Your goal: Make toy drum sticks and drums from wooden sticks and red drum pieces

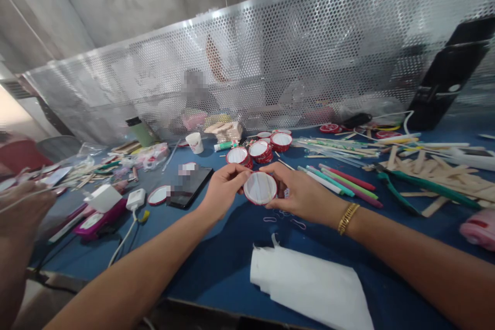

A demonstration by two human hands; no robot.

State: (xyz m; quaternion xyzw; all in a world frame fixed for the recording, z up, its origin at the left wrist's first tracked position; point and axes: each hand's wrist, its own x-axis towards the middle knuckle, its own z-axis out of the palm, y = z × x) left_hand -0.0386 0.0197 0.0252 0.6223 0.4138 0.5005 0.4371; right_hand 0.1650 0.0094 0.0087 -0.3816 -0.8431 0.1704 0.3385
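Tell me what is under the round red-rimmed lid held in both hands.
Blue table with small loose loops just below it. The spot directly beneath is covered by the lid and fingers.

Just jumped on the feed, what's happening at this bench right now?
A person holds a small red-rimmed disc between both hands, the left hand and right hand pinching its edge over the blue table. More discs of the same kind sit behind it, a dark phone lies to the left, and coloured pens to the right. A white paper sheet lies nearer the person. Another person's hand shows far left.
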